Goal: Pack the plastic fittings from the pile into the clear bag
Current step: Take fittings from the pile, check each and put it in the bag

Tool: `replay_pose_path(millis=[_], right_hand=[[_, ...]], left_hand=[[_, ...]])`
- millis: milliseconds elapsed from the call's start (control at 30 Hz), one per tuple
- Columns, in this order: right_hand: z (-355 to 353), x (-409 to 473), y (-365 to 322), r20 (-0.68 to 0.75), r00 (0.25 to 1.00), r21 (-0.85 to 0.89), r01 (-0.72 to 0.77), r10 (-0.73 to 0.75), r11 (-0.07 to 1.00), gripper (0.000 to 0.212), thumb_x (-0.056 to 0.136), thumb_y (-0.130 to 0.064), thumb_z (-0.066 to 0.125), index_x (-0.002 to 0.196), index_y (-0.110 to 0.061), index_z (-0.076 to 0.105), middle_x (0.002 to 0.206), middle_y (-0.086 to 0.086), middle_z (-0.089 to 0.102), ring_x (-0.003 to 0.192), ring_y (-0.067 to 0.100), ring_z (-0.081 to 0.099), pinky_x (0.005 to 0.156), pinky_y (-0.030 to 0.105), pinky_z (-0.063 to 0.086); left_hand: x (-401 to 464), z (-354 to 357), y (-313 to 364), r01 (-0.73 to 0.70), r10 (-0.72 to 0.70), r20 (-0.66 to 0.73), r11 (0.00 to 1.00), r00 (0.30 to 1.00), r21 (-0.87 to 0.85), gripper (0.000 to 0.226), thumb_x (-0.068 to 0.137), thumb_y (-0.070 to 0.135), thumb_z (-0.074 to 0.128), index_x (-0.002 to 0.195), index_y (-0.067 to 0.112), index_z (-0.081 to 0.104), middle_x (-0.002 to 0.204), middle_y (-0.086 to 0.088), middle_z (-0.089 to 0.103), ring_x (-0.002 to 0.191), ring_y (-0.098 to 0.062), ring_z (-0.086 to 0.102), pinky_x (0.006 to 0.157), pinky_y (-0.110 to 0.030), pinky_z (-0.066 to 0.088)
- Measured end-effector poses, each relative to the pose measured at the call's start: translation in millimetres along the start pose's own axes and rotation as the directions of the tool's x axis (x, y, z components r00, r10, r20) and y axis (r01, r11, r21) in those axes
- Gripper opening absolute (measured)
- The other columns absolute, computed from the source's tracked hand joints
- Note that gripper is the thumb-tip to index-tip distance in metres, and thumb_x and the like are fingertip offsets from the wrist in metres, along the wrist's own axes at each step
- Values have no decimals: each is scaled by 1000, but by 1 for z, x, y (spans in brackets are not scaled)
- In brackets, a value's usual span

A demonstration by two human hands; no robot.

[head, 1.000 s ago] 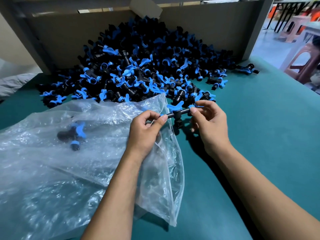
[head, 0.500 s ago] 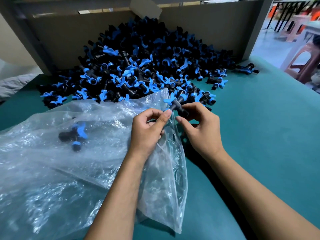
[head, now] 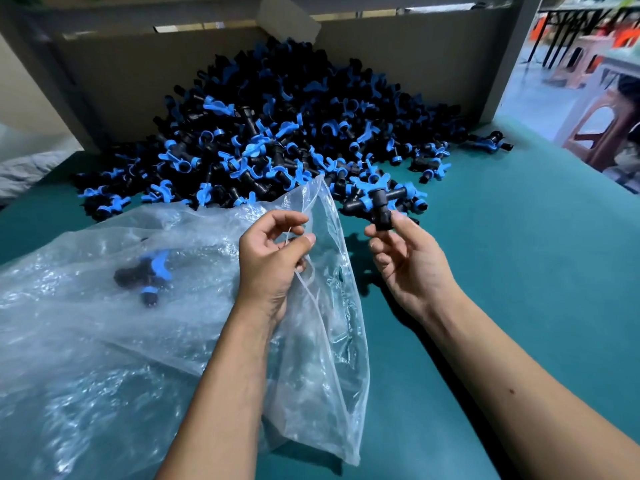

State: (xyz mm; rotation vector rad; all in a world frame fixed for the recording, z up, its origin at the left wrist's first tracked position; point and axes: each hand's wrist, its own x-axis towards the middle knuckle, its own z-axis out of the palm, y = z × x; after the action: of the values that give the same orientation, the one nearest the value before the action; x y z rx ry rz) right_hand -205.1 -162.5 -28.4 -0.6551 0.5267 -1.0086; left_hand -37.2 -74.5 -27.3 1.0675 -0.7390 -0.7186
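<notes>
Bare green worktop [head: 519, 271] lies at three o'clock. The left hand [head: 273, 258] pinches the clear bag [head: 104, 341] rim; one fitting [head: 145, 275] lies inside. The right hand [head: 408, 261] grips a black fitting [head: 381, 209].

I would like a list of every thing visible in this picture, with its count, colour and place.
pile of fittings: too many to count, black and blue, far middle of the table, against the cardboard.
held fitting: one, black with blue parts, between bag and pile.
fitting in the bag: one, black and blue, left part of the bag.
clear bag: one, transparent, lying left, mouth facing right.
table: one, teal.
cardboard wall: one, brown, behind the pile.
stools: at least two, reddish and pink, far right.
left hand: pinches the bag's edge.
right hand: pinches the held fitting.
</notes>
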Motion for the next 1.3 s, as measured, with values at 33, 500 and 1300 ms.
replay_pose_path(millis=[33,500,1300], right_hand=[[-1,0,3,35,996,-112,83,-80,990,7,98,-13,60,104,-11,64,85,15,67,59,15,57,46,19,44],[54,-25,21,759,640,-640,767,-123,47,8,78,-18,65,75,-11,67,79,2,61,72,10,58,66,25,47],[-18,23,-6,237,828,-910,7,-507,-414,44,88,-23,69,129,-25,52,124,15,46,112,37,41,86,45,48]], left_hand=[[0,1,0,-7,7,-11,1000,1000,-3,32,84,-16,67,91,15,73,83,3,64,61,-4,55,47,-18,41],[2,25,67,-464,420,207,723,883,512,29,78,-9,60,92,14,73,87,7,69,71,-5,62,66,-21,51],[4,25,-19,-247,186,164,768,969,591,34,77,-6,57,89,22,73,81,13,66,54,6,50,56,-7,37]])
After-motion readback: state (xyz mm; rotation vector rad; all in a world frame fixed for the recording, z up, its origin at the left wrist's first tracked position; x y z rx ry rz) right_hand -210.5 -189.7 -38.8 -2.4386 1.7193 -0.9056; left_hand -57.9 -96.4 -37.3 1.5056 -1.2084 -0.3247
